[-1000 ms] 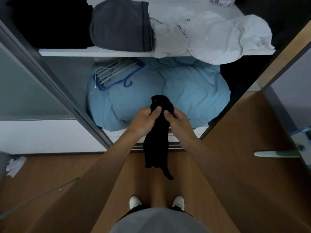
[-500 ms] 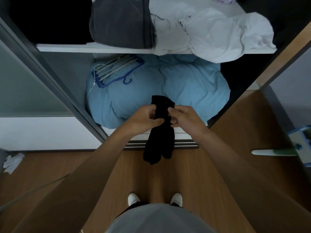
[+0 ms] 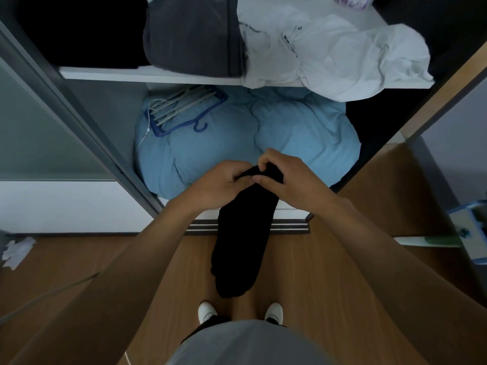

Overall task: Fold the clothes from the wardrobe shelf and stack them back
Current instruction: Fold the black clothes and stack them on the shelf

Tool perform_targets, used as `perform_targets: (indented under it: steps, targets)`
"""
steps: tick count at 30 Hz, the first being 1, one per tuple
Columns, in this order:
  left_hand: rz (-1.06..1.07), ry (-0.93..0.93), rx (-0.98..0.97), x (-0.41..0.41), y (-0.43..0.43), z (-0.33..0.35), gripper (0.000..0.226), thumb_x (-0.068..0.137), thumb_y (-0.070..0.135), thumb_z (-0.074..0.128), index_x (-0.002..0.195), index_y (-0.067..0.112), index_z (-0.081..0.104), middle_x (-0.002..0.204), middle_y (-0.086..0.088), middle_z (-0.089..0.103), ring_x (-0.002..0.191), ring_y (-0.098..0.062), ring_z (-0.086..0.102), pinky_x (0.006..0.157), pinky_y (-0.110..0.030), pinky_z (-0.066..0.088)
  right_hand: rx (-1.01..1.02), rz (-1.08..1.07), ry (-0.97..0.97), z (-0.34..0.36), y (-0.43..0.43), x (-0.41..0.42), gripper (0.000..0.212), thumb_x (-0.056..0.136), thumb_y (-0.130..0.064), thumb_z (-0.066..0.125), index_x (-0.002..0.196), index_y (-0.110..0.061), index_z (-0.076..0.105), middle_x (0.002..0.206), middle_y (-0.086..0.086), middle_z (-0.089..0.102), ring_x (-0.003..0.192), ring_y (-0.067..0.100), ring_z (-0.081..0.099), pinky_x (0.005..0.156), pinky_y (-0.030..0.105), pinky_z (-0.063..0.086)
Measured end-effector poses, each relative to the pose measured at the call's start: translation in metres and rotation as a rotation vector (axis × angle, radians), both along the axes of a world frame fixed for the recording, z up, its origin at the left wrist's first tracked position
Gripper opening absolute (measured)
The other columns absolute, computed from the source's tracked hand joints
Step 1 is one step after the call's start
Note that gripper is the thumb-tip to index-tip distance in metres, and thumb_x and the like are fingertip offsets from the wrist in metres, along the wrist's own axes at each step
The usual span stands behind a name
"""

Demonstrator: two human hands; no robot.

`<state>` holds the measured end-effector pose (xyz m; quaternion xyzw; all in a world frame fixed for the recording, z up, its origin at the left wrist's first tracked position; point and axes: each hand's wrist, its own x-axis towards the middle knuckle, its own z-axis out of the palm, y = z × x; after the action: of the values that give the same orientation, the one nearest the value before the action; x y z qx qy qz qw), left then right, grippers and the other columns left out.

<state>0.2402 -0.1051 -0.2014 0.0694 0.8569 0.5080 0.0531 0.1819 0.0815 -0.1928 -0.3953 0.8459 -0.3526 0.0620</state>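
Fingers [image 3: 266, 161] of the right hand [image 3: 288, 177] are curled and pinched on the upper edge of a long black knitted garment [image 3: 242, 233], and that same edge is gripped from the nine o'clock side by the left hand [image 3: 224, 184], whose thumb is pressed against the cloth. Both hands are held together at the middle of the view, touching one another over the fabric. The black garment is left hanging from them toward six o'clock, clear of the brown wooden floor [image 3: 342, 272] and ending just above a pair of white shoes [image 3: 207, 310].

At twelve o'clock a white wardrobe shelf [image 3: 147, 73] is seen. On it a dark grey folded garment [image 3: 192, 35] is set, with a stack of black folded clothes [image 3: 79, 30] at its nine o'clock side and a crumpled white shirt [image 3: 342, 56] at its three o'clock side, draped over the shelf's front edge. Below the shelf a puffy light blue duvet [image 3: 303, 133] is stowed, and at its ten o'clock corner a bundle of blue and white plastic hangers [image 3: 189, 111] is laid on it.
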Motion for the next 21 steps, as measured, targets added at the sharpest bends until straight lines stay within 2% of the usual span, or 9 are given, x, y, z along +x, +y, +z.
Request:
perform_targets:
  steps: [2, 5, 7, 10, 15, 17, 19, 21]
  targets:
    - [0.047, 0.008, 0.011, 0.001, -0.004, -0.001, 0.016, 0.099, 0.010, 0.057, 0.092, -0.001, 0.066, 0.076, -0.013, 0.064, 0.071, -0.010, 0.055, 0.068, -0.031, 0.043, 0.026, 0.001, -0.019, -0.005, 0.001, -0.001, 0.016, 0.095, -0.028, 0.066, 0.099, -0.016, 0.057, 0.084, -0.016, 0.056, 0.073, 0.004, 0.052, 0.067, 0.025, 0.042]
    - [0.063, 0.006, 0.059, 0.005, -0.009, -0.001, 0.006, 0.097, 0.009, 0.061, 0.101, 0.006, 0.064, 0.082, 0.002, 0.068, 0.076, -0.003, 0.060, 0.076, -0.026, 0.046, -0.011, 0.018, -0.090, -0.009, -0.003, 0.003, 0.017, 0.095, -0.025, 0.066, 0.098, -0.008, 0.063, 0.084, -0.006, 0.061, 0.075, 0.009, 0.055, 0.071, 0.028, 0.043]
    - [0.056, -0.011, 0.097, 0.008, -0.011, -0.001, 0.010, 0.096, 0.011, 0.062, 0.102, 0.016, 0.056, 0.076, 0.011, 0.068, 0.070, -0.002, 0.059, 0.072, -0.023, 0.044, -0.066, 0.035, -0.132, -0.008, -0.007, 0.006, 0.018, 0.097, -0.018, 0.063, 0.089, -0.001, 0.064, 0.080, 0.009, 0.062, 0.073, 0.017, 0.056, 0.069, 0.028, 0.041]
    - [0.031, 0.034, 0.105, 0.012, -0.014, 0.000, 0.015, 0.097, 0.013, 0.062, 0.099, 0.020, 0.048, 0.069, 0.013, 0.066, 0.062, -0.001, 0.054, 0.063, -0.015, 0.041, -0.132, 0.009, -0.239, -0.003, -0.012, 0.009, 0.021, 0.098, -0.013, 0.061, 0.084, 0.003, 0.063, 0.077, 0.019, 0.060, 0.068, 0.024, 0.054, 0.065, 0.030, 0.039]
    - [0.034, 0.187, 0.073, 0.014, -0.019, -0.001, 0.014, 0.093, 0.007, 0.066, 0.100, 0.012, 0.055, 0.081, 0.017, 0.061, 0.079, 0.006, 0.055, 0.079, -0.014, 0.041, -0.239, -0.097, -0.303, 0.004, -0.021, 0.009, 0.027, 0.098, -0.010, 0.059, 0.077, 0.006, 0.056, 0.065, 0.015, 0.048, 0.059, 0.009, 0.045, 0.056, 0.022, 0.034]
    - [0.018, 0.228, 0.028, 0.013, -0.023, -0.005, 0.011, 0.091, 0.007, 0.069, 0.100, 0.006, 0.062, 0.086, 0.015, 0.059, 0.079, 0.008, 0.055, 0.079, -0.009, 0.039, -0.218, -0.108, -0.258, 0.007, -0.023, 0.007, 0.027, 0.097, -0.011, 0.060, 0.075, 0.003, 0.057, 0.065, 0.010, 0.051, 0.059, 0.006, 0.046, 0.057, 0.020, 0.034]
    - [0.015, 0.192, -0.013, 0.014, -0.030, -0.014, 0.014, 0.090, 0.015, 0.071, 0.094, 0.003, 0.067, 0.083, 0.006, 0.064, 0.077, 0.001, 0.059, 0.074, -0.016, 0.043, -0.151, -0.099, -0.190, 0.010, -0.028, 0.008, 0.025, 0.096, -0.013, 0.062, 0.075, 0.000, 0.060, 0.066, 0.006, 0.057, 0.061, 0.005, 0.049, 0.059, 0.017, 0.035]
    - [0.010, 0.126, -0.064, 0.013, -0.036, -0.029, 0.027, 0.088, 0.023, 0.072, 0.085, -0.003, 0.067, 0.079, -0.011, 0.065, 0.072, -0.018, 0.063, 0.068, -0.032, 0.048, -0.093, -0.071, -0.127, 0.013, -0.034, 0.008, 0.024, 0.096, -0.015, 0.062, 0.078, 0.000, 0.063, 0.071, 0.010, 0.063, 0.066, 0.011, 0.054, 0.061, 0.017, 0.037]
